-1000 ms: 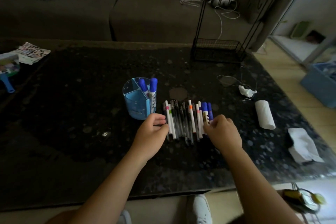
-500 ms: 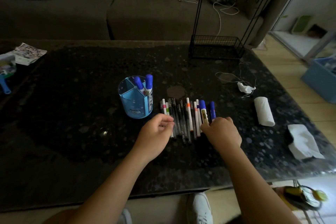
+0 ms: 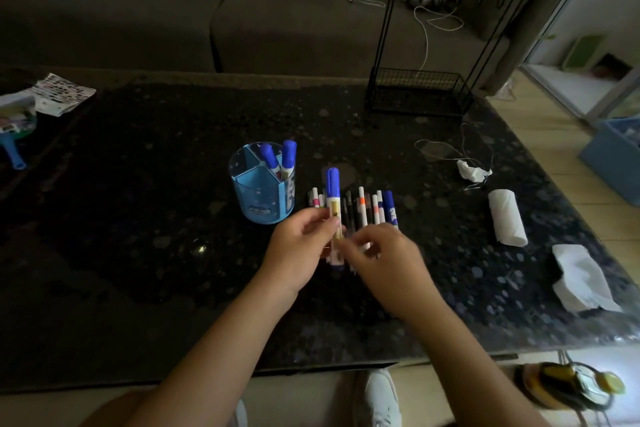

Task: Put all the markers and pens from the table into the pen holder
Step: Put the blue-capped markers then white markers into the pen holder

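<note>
A blue pen holder (image 3: 258,204) stands on the dark speckled table (image 3: 156,218) with two blue-capped markers (image 3: 287,158) upright in its back compartment. Just right of it lies a row of several pens and markers (image 3: 363,208). My left hand (image 3: 298,250) pinches a blue-capped marker (image 3: 332,184) with a yellow label, held upright above the row's left end. My right hand (image 3: 388,260) hovers over the near ends of the row, fingers curled beside the marker's lower end. Whether those fingers grip anything is unclear.
A rolled tissue (image 3: 507,217), a crumpled tissue (image 3: 578,277) and a small wad on a thin cord (image 3: 471,172) lie to the right. A black wire rack (image 3: 419,94) stands at the far right edge. Papers (image 3: 59,94) sit far left. A sofa runs behind.
The yellow-labelled blue marker has left the row's right side, where my right hand was, and now stands upright in my left hand. My right hand has shifted left toward it.
</note>
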